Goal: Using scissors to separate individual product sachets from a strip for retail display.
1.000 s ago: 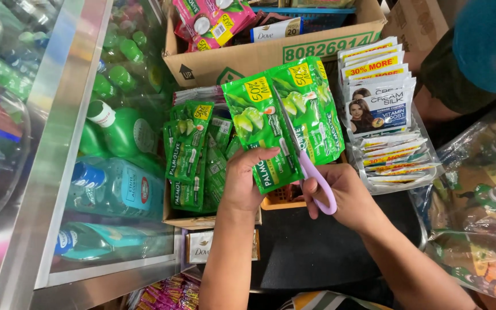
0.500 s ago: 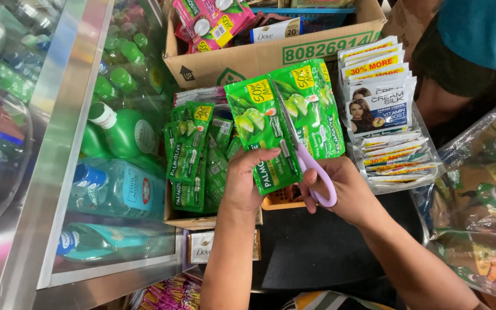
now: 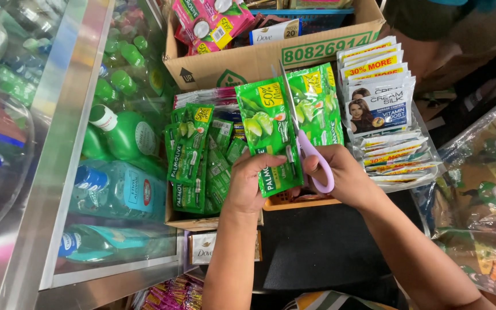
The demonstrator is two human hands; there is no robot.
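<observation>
My left hand grips the lower edge of a joined pair of green shampoo sachets, held up above the boxes. In my right hand are lilac-handled scissors, fingers through the handle loops. The blades run up along the seam between the two sachets, tips near the top edge. The right-hand sachet still hangs beside the left one.
A low box of more green sachets lies left of my hands. White and blue sachet stacks lie to the right. A cardboard box with pink packs stands behind. Bottles fill a glass case at left; bagged goods at right.
The scissor blades have moved farther up the seam between the two sachets. Both hands stay in nearly the same place.
</observation>
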